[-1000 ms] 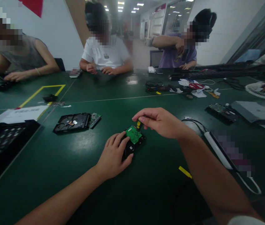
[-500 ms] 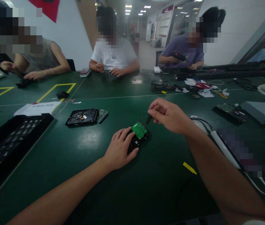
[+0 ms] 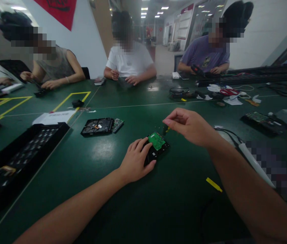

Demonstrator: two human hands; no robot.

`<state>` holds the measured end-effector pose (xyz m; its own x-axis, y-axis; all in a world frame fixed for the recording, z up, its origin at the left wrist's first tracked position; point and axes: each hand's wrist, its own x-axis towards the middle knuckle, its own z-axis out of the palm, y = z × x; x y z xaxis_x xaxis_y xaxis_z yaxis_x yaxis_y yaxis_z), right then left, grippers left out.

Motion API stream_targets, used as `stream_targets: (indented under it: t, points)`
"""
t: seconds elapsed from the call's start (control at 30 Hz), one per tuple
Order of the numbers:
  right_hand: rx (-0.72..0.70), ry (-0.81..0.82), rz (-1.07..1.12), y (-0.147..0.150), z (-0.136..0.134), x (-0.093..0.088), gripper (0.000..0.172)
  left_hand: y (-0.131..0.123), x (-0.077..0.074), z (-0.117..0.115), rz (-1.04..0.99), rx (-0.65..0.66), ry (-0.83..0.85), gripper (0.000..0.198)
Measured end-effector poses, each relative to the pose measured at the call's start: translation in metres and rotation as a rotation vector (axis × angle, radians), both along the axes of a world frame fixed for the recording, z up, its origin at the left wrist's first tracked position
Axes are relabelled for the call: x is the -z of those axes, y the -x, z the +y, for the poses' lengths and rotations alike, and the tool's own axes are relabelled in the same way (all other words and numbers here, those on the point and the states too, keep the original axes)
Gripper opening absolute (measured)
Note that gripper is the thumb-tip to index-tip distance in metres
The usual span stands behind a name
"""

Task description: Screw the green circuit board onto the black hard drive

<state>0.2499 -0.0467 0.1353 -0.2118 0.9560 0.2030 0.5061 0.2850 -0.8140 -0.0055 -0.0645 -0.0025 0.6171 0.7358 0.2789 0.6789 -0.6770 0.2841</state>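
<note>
A black hard drive (image 3: 153,154) with a green circuit board (image 3: 156,140) on it lies on the green table (image 3: 103,203). My left hand (image 3: 137,159) rests over the drive's left side, its fingers round the edge and on the board. Above the drive's right side, my right hand (image 3: 186,125) pinches a small dark screwdriver with yellow on it (image 3: 165,129). The screwdriver's thin shaft slants down to the board; whether its tip sits in a screw is too small to tell.
Left of the drive are another opened hard drive (image 3: 96,126), a loose circuit board (image 3: 118,125) and a long black tray (image 3: 54,130). A yellow strip (image 3: 214,184) and a white power strip (image 3: 255,162) lie right. Several people sit across the table.
The whole view has shifted, so things appear further right. My left hand still holds the drive, and my right hand still has the screwdriver at the board, its fingers slightly changed.
</note>
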Motion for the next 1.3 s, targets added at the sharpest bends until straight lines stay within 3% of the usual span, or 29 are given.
stream_targets:
  t: [0.17, 0.3, 0.63, 0.9, 1.3]
  points:
    - [0.040, 0.008, -0.004, 0.002, 0.000, 0.002, 0.029, 0.000, -0.002, 0.000, 0.002, 0.000, 0.001, 0.067]
    - [-0.024, -0.005, 0.044, 0.007, -0.001, 0.001, 0.022, -0.001, -0.003, -0.001, 0.002, 0.002, 0.000, 0.065]
    - [-0.126, 0.231, 0.317, 0.007, 0.005, 0.007, 0.027, 0.000, -0.001, 0.000, -0.011, 0.005, 0.003, 0.066]
    - [-0.144, 0.128, 0.104, 0.006, -0.001, -0.002, 0.028, 0.000, -0.001, 0.000, -0.019, -0.004, -0.005, 0.066]
    - [-0.064, 0.187, 0.295, 0.016, 0.001, 0.009, 0.029, 0.001, -0.001, -0.001, -0.030, -0.007, 0.003, 0.065]
